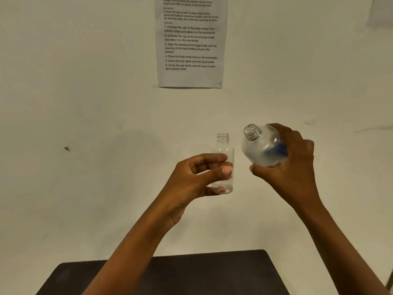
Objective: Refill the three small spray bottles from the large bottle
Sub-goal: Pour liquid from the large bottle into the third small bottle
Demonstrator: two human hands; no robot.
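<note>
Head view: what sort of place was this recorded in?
Likely a staged recording station: a printed step-by-step instruction sheet hangs on a bare pale wall above a dark table. The left hand holds a small uncapped bottle, the right hand the large bottle.

Small bottle (223, 145) beside large bottle (261, 149), narrow gap — wall (85, 103) behind
</note>
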